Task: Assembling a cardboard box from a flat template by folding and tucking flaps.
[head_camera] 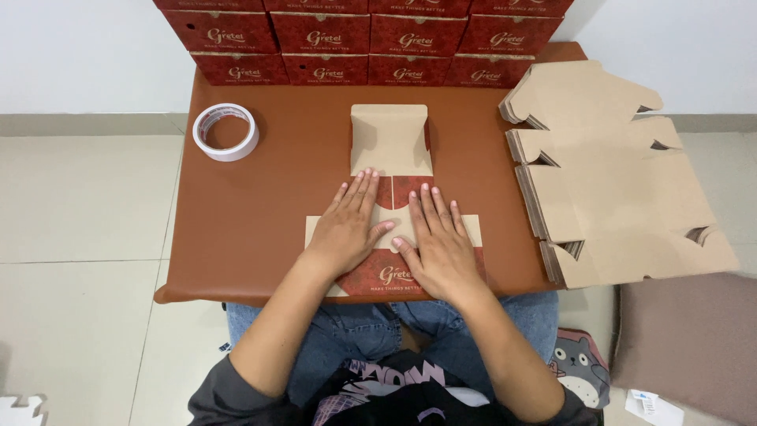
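Fingers: both sets are lying spread and flat, gripping nothing, pressing down on a folded carton blank.
Left hand [347, 229]: it is resting palm-down on the left half of the carton blank [392, 237], fingertips reaching toward the red strip at its middle.
Right hand [438, 244]: it is lying palm-down just beside the left, covering the blank's right half.
Carton blank: it is sitting on the brown table [236, 221] near its front edge, with one kraft flap standing up at the far end.
Tape roll [225, 132]: it is lying well apart at the table's far left.
Flat blanks [615, 181]: they are overhanging the right edge in a stack.
Red boxes [363, 39]: they are standing stacked along the wall.
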